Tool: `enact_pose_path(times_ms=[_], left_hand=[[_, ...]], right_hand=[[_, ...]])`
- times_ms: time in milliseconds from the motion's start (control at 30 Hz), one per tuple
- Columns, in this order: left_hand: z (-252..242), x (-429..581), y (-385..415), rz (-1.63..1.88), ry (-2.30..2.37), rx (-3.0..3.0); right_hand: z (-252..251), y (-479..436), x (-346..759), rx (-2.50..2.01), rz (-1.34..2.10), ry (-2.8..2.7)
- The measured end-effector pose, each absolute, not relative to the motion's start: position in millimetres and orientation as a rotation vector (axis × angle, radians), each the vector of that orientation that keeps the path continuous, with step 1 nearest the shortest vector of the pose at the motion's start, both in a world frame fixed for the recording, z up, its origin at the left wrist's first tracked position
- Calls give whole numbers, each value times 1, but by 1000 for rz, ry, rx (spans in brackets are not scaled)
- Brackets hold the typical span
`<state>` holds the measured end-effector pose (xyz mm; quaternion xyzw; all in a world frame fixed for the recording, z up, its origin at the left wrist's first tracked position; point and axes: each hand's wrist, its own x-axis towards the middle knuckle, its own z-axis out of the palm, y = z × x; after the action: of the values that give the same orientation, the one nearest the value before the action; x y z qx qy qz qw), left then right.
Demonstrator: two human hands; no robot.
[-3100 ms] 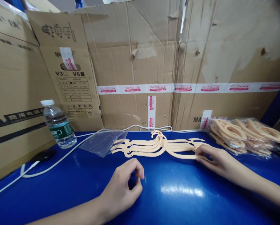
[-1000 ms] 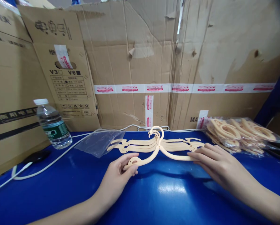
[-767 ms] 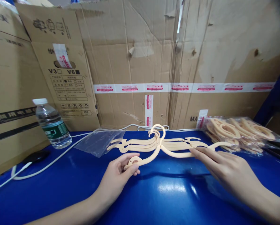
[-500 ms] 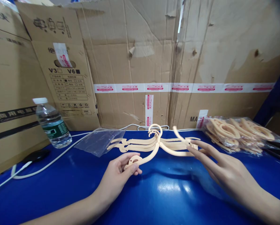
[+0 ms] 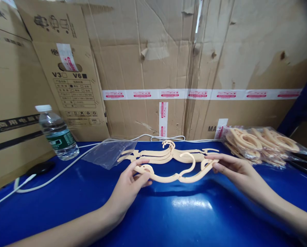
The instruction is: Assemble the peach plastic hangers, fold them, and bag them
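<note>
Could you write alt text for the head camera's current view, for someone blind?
A left hand and a right hand hold a beige hanger by its ends above a blue table. Behind lie similar hangers, with a water bottle left and bagged beige pieces right.

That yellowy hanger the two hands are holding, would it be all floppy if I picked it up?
Probably not all floppy: the arms of the hanger look like smooth, stiff plastic. It might bend in the middle, though, where a joint seems to link the halves. It's likely light too, since its arms are thin.
</note>
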<state>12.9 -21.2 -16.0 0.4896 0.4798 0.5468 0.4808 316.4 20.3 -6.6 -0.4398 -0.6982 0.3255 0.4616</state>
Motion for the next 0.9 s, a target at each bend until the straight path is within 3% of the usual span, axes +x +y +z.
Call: enact_pose_path(times_ms=[233, 467, 667, 900], left_hand=[[-15, 23, -26, 1286, 1061, 1297], [-20, 29, -32, 1297, 997, 1351], [-18, 28, -35, 1221, 1018, 1405], [-16, 26, -41, 1176, 1004, 1532]], right_hand=[[-18, 7, 290, -926, 1159, -1513], [-10, -18, 279, -846, 1299, -1947], [-9, -30, 288, -875, 1200, -2190], [-9, -25, 286, -882, 1275, -2084]])
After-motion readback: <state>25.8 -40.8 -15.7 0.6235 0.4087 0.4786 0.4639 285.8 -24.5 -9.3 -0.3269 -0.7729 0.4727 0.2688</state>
